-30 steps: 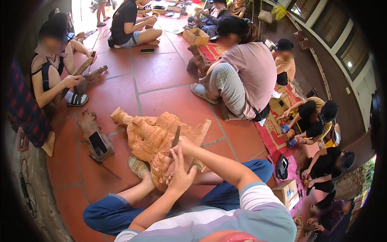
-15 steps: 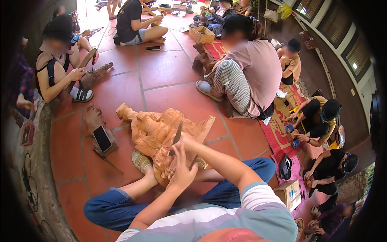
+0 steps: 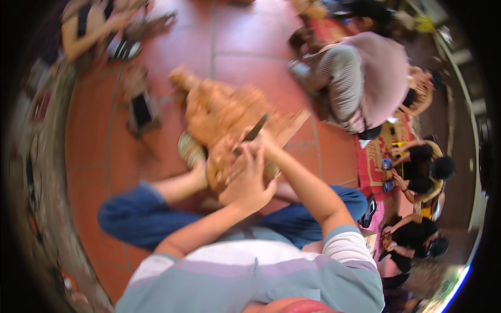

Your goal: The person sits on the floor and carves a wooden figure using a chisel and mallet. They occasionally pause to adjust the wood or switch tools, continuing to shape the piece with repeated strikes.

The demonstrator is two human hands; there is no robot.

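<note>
A carved reddish-brown wooden figure point(image 3: 222, 112) lies slanting on the floor, its near end between my crossed legs. My right hand point(image 3: 263, 143) is closed round a flat, dark blade-like tool point(image 3: 255, 129), whose tip points up and to the right above the carving. My left hand point(image 3: 246, 182) rests against the carving's near end, fingers stretched toward the right hand and the tool's lower end. Those fingers are apart but partly blurred. Where the tool meets the wood is hidden behind the hands.
A phone point(image 3: 140, 110) lies on a rough wooden block point(image 3: 136, 86) to the left. Ahead on the right a person in pink point(image 3: 383, 78) crouches; another person point(image 3: 86, 31) sits far left. More people work along a red mat point(image 3: 373, 161). A raised stone edge point(image 3: 65, 208) borders the left.
The view has tilted down and shifted, blurring the surroundings, so the carving and people sit elsewhere in the picture. My right hand still grips the tool; its blade now leans further right.
</note>
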